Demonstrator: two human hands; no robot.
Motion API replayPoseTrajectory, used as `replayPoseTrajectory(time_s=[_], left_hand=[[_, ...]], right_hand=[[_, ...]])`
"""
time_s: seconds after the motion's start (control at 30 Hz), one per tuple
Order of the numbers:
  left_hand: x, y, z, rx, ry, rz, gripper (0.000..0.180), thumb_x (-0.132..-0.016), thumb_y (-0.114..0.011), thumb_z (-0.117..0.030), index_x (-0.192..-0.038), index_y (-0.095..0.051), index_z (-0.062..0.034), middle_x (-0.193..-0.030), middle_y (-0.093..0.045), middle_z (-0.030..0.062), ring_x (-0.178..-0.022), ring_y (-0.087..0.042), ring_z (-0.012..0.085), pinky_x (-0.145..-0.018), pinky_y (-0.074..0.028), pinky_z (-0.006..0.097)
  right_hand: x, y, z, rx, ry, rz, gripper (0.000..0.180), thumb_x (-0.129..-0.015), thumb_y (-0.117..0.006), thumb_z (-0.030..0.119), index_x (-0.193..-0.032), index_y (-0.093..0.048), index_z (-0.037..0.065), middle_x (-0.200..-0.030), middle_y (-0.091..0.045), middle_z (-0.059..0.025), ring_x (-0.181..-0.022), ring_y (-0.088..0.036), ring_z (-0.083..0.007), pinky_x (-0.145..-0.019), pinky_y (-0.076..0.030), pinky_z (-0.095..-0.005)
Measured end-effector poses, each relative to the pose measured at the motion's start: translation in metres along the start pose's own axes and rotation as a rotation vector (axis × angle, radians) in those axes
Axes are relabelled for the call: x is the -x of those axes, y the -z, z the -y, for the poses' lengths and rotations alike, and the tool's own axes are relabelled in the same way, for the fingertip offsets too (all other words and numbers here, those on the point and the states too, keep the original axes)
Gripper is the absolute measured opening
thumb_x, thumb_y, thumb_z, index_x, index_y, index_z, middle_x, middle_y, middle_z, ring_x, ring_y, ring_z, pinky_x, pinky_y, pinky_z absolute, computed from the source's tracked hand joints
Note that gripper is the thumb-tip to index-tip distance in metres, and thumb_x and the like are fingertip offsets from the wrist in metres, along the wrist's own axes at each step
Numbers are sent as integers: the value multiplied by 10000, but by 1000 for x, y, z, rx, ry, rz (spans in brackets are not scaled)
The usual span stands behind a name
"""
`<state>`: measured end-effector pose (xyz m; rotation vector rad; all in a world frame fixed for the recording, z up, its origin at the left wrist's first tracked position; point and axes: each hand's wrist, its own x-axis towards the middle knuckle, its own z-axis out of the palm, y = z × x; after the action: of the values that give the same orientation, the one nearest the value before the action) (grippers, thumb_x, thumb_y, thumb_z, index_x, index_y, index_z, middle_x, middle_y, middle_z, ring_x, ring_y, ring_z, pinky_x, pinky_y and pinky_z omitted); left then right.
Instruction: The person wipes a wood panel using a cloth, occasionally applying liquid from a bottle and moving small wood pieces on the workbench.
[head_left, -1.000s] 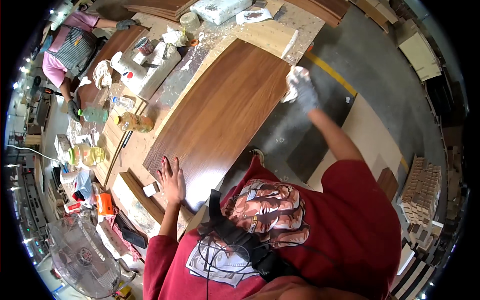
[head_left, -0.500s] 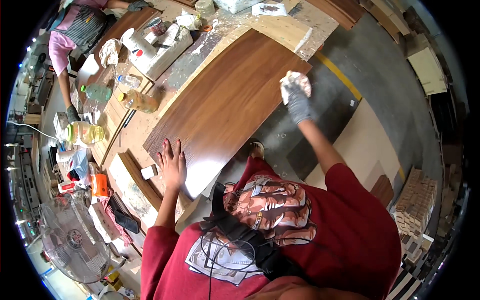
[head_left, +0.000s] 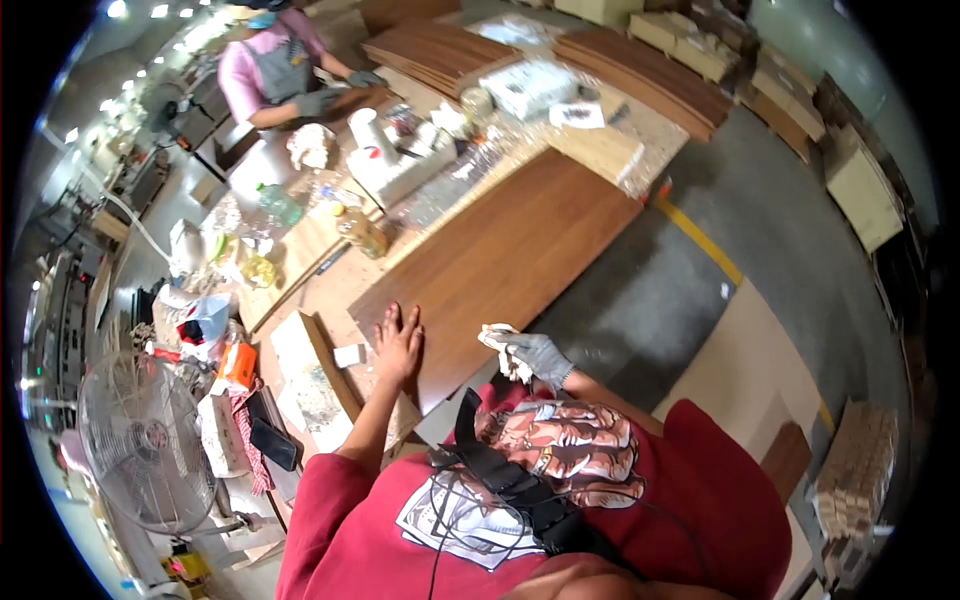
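Note:
A long brown wood-grain board [head_left: 510, 250] lies slantwise across the worktable. My left hand [head_left: 400, 345], bare with painted nails, rests flat on the board's near left end, its fingers spread. In a grey glove, my right hand [head_left: 540, 357] is closed on a crumpled white rag [head_left: 505, 350] at the board's near edge, close to my body. Beside my left hand sits a small white block [head_left: 349, 355]. A strip of wood [head_left: 330, 365] lies left of that block.
Bottles, among them a yellowish one [head_left: 362, 232], and a white container [head_left: 372, 135] stand beyond the board. Across the table works a person in a pink shirt [head_left: 270, 70]. A fan [head_left: 150, 435] stands at lower left; stacked boards [head_left: 645, 75] lie at the far right.
My right hand has come back with the rag from the board's far right end to its near edge. My left hand stays flat on the board. The whole view has shifted.

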<state>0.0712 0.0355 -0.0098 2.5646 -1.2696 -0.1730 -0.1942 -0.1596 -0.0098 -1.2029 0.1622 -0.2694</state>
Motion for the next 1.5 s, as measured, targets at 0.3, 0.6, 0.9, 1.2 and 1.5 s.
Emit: replayPoseTrajectory(time_s=[0.3,0.6,0.9,1.2,1.5], left_hand=[[65,19,-21,635,-25,-117,657,-924,-632,-159,-1540,-426,-60,-1427,-564,256,-1329,-535,400,-1145,-400,451],[70,33,-45,567,-106,-244,684,-904,-652,-122,-1538,-405,-40,-1473,-516,250,-1358,-497,411,-1155,-390,449],[33,-14,-69,244,-278,-127,591,-961,-608,-206,-1504,-456,-32,-1529,-470,201,-1415,-439,385,-1198,-322,525],[-8,-29,-88,682,-192,-97,553,-888,-576,32,-1432,-561,-69,-1476,-528,205,-1353,-506,417,-1147,-411,431],[-16,2,-38,1318,-95,-28,949,-829,-433,201,-1664,-151,-152,-1653,-317,199,-1519,-336,319,-1219,-295,395]], right_hand=[[-58,-18,-23,-306,166,-403,410,-992,-536,-84,-1387,-611,-2,-1375,-646,-81,-1261,-593,-178,-1109,-443,-309],[-130,-33,-49,1877,-124,28,585,-1024,-489,322,-1575,-385,158,-1641,-366,-119,-1516,-330,-270,-1227,-254,-427],[-112,-7,-45,584,11,-36,358,-1007,-540,71,-1349,-627,11,-1271,-707,-158,-1158,-670,-216,-1013,-506,-329],[-137,7,0,1179,-64,-245,387,-1035,-506,318,-1300,-653,79,-1328,-626,-140,-1185,-597,-262,-1006,-481,-406],[-121,-30,1,1600,262,11,716,-947,-611,445,-1477,-470,-16,-1639,-301,-211,-1539,-228,-382,-1256,-165,-508]])
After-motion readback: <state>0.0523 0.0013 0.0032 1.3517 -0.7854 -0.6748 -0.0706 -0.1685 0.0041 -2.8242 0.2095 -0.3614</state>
